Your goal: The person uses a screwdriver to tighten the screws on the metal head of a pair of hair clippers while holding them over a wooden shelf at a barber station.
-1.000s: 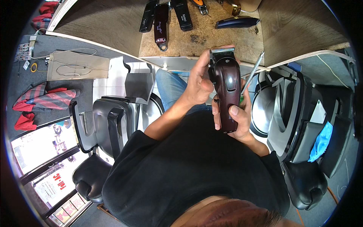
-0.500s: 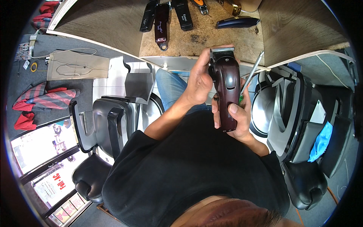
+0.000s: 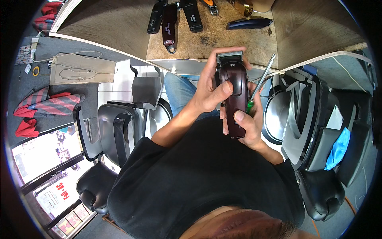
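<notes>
A dark maroon hair clipper (image 3: 237,99) is held upright in front of my chest, its metal blade toward the worktop. My left hand (image 3: 211,89) wraps its upper part, with the thumb on the clipper's face and fingertips showing behind the blade. My right hand (image 3: 248,125) grips the lower body, thumb across the front. A screwdriver (image 3: 262,79) with a green handle and metal shaft also sits in my right hand, behind the clipper, its tip pointing up and right. Part of its handle is hidden.
On the brown worktop (image 3: 215,47) lie another maroon clipper (image 3: 170,26), two black clipper parts (image 3: 193,16), an orange-and-black tool (image 3: 211,6) and a dark blue trimmer (image 3: 248,24). Black salon chairs stand on the left (image 3: 119,131) and right (image 3: 306,115). A striped cloth (image 3: 49,103) lies at far left.
My left thumb has come down onto the clipper's face and the fingers have closed round its top. The clipper has shifted slightly left and the screwdriver has tilted a little.
</notes>
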A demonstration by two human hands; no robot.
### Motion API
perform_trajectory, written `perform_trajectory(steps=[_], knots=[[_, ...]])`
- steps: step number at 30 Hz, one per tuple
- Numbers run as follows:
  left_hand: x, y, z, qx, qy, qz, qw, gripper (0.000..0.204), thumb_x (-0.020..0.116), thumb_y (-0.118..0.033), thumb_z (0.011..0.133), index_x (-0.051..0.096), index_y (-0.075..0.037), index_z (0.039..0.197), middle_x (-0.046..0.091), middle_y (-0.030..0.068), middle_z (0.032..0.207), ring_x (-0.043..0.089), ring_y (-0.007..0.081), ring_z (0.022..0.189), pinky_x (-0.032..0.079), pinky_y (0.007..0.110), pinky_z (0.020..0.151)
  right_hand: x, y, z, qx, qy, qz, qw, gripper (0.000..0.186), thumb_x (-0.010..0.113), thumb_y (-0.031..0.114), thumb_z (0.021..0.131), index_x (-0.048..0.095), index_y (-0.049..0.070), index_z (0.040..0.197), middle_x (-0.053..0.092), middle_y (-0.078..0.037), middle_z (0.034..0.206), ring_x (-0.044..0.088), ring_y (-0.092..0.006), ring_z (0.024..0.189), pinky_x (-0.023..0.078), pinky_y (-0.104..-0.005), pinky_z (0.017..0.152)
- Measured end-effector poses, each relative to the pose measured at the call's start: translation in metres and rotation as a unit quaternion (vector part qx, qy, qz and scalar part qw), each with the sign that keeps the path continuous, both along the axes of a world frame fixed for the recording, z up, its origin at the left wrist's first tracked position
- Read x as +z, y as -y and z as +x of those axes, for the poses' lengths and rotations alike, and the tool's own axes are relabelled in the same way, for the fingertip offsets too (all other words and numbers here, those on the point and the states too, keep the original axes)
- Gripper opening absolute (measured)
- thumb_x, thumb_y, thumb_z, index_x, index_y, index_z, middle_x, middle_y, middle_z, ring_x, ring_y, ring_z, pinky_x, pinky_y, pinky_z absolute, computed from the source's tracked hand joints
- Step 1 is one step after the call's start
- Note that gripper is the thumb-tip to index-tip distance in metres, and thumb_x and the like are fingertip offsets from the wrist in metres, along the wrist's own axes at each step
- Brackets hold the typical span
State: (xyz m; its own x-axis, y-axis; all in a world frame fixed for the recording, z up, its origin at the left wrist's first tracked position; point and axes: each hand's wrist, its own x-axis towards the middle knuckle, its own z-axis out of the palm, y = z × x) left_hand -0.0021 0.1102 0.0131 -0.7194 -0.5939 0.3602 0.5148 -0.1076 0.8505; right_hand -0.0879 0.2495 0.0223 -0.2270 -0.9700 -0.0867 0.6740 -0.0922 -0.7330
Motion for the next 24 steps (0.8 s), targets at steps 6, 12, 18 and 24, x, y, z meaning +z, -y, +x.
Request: perform_trajectory(steps=[6, 12, 18, 24], knots=[[0.0021, -0.0016, -0.0006, -0.001, -0.011, 0.010, 1.000, 0.086, 0.076, -0.049, 0.093, 0.035, -0.001, 0.152, 0.059, 0.0205, 0.122, 0.072, 0.0263, 0.099, 0.062, 0.040, 0.088, -0.0002, 0.0012, 0.0005, -0.003, -0.011, -0.006, 1.000, 0.078, 0.074, 0.018, 0.091, 0.025, 0.002, 0.149, 0.067, -0.022, 0.093, 0.069, -0.0214, 0.068, 0.058, -0.0306, 0.053], [0.0028, -0.0015, -0.0005, 0.004, -0.007, 0.009, 1.000, 0.083, 0.076, -0.045, 0.094, 0.036, -0.001, 0.151, 0.059, 0.0202, 0.121, 0.071, 0.0258, 0.100, 0.062, 0.040, 0.088, -0.0004, 0.0009, 0.0001, -0.004, -0.014, -0.004, 1.000, 0.079, 0.074, 0.019, 0.091, 0.025, 0.001, 0.150, 0.067, -0.021, 0.094, 0.070, -0.0207, 0.070, 0.059, -0.0299, 0.053], [0.0011, -0.0001, -0.0011, 0.012, -0.005, 0.001, 1.000, 0.080, 0.075, -0.043, 0.095, 0.036, -0.001, 0.150, 0.059, 0.0197, 0.121, 0.070, 0.0253, 0.101, 0.062, 0.041, 0.089, -0.0024, 0.0004, -0.0027, 0.016, -0.005, -0.009, 1.000, 0.079, 0.074, 0.019, 0.091, 0.025, 0.001, 0.151, 0.067, -0.021, 0.096, 0.071, -0.0208, 0.074, 0.060, -0.0301, 0.054], [0.0034, 0.0007, -0.0006, 0.009, 0.002, 0.003, 1.000, 0.080, 0.075, -0.043, 0.095, 0.035, -0.001, 0.150, 0.059, 0.0195, 0.121, 0.070, 0.0249, 0.101, 0.062, 0.040, 0.088, -0.0013, 0.0015, -0.0028, 0.009, -0.008, 0.001, 1.000, 0.078, 0.073, 0.017, 0.091, 0.025, 0.002, 0.151, 0.067, -0.021, 0.096, 0.070, -0.0208, 0.073, 0.060, -0.0302, 0.054]])
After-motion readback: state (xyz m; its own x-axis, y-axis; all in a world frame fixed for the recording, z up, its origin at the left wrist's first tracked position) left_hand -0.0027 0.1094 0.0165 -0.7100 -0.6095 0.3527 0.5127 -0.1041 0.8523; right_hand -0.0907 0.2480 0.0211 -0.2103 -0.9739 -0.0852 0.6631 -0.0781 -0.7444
